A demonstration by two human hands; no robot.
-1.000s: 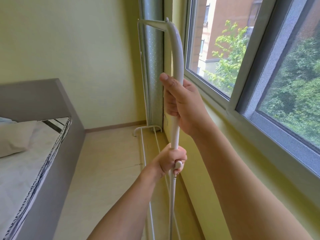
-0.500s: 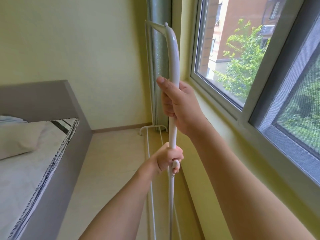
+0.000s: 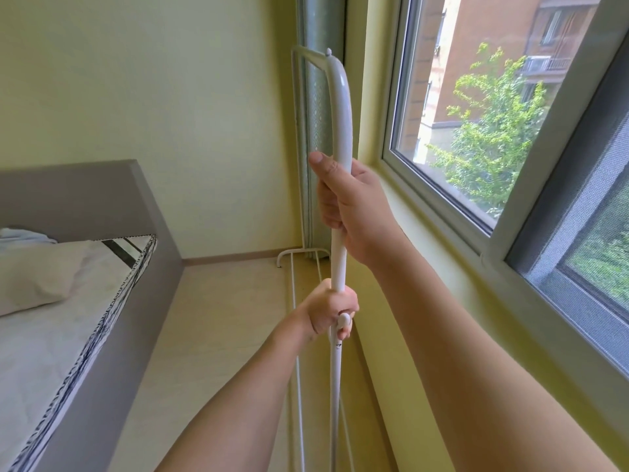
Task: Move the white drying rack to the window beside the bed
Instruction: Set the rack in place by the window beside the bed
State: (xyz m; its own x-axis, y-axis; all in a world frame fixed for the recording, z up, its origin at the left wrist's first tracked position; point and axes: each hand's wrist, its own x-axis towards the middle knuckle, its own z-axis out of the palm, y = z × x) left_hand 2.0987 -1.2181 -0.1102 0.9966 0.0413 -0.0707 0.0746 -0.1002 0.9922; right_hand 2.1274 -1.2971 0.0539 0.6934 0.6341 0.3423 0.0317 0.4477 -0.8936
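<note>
White drying rack (image 3: pixel 340 107) stands at centre frame, tight against the wall under the window (image 3: pixel 476 107).
Right hand (image 3: pixel 354 206) wraps the upright pole, left hand (image 3: pixel 328 310) closes around it lower down. Bed (image 3: pixel 68 301) sits at lower left. Looks like final placement; next, I'd say, settle the feet flat and let go.

A white metal tube drying rack (image 3: pixel 341 107) stands upright against the yellow wall just below the white-framed window (image 3: pixel 439 185). The right hand (image 3: pixel 354 206) wraps the rack's upright post high up; the left hand (image 3: pixel 328 310) grips it lower. A grey-framed bed (image 3: pixel 112 267) sits well apart from the rack.
</note>
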